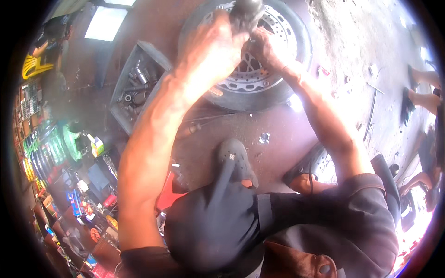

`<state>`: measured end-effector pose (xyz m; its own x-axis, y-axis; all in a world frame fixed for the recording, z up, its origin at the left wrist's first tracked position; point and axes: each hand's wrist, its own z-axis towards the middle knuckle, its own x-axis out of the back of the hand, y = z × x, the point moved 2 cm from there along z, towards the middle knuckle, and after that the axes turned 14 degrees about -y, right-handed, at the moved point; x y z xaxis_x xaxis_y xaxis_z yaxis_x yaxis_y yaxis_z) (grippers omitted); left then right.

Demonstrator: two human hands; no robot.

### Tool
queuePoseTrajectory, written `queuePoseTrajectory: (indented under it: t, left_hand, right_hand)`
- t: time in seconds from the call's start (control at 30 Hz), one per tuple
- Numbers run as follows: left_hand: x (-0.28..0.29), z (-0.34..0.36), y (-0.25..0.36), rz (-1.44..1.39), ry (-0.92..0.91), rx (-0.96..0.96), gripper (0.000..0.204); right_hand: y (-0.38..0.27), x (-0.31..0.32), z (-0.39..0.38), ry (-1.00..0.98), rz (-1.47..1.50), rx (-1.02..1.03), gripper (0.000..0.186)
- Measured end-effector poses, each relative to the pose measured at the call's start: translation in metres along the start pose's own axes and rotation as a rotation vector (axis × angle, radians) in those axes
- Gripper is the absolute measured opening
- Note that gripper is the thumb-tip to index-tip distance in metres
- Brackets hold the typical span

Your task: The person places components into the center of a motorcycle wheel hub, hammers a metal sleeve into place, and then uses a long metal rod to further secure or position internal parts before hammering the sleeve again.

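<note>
A motorcycle wheel point(250, 103) lies flat on the floor at the top of the view, with its slotted brake disc point(241, 85) facing up. Over the hub, my left hand point(211, 48) is closed against a dark, rounded thing point(248, 13); its kind is unclear and glare washes out the fingers. Beside it on the right, my right hand point(270, 48) is closed too, fingertips pinched near the wheel's centre. Whatever it grips is too small and blurred to name. Both hands and the dark thing hide most of the hub.
Left of the wheel stands a grey tray point(121, 85) of metal sockets. A T-shaped tool point(372, 111) lies at right, near another person's feet point(412, 99). My shoe point(234, 160) is below the wheel, by a red object point(170, 193). Goods crowd the shelves point(51, 204) at far left.
</note>
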<state>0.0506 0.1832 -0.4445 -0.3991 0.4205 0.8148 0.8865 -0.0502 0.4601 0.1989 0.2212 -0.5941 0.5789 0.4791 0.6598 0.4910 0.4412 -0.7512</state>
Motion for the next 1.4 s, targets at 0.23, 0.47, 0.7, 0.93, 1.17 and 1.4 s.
queuePoseTrajectory:
  t: [0.23, 0.47, 0.7, 0.93, 1.17, 1.4]
  left_hand:
    - [-0.012, 0.002, -0.008, -0.092, 0.054, 0.038, 0.04]
    - [-0.013, -0.006, 0.002, -0.182, 0.116, 0.017, 0.049]
    - [0.001, -0.013, 0.006, -0.196, 0.381, -0.219, 0.036]
    - [0.009, -0.008, 0.013, -0.238, 0.203, -0.081, 0.049]
    - [0.002, -0.007, -0.006, -0.123, 0.116, 0.068, 0.045]
    - [-0.002, -0.003, -0.003, -0.04, 0.158, -0.056, 0.04]
  right_hand:
    - [-0.007, 0.005, 0.002, 0.016, 0.02, 0.044, 0.042]
    - [-0.004, 0.01, 0.0, 0.02, 0.039, 0.096, 0.039]
    - [-0.004, 0.014, -0.002, 0.034, 0.027, 0.083, 0.038]
    - [-0.004, 0.008, -0.003, 0.102, -0.051, 0.134, 0.041]
    - [0.004, 0.001, 0.001, 0.069, 0.053, 0.108, 0.042]
    - [-0.005, 0.006, -0.006, 0.117, 0.0, 0.094, 0.038]
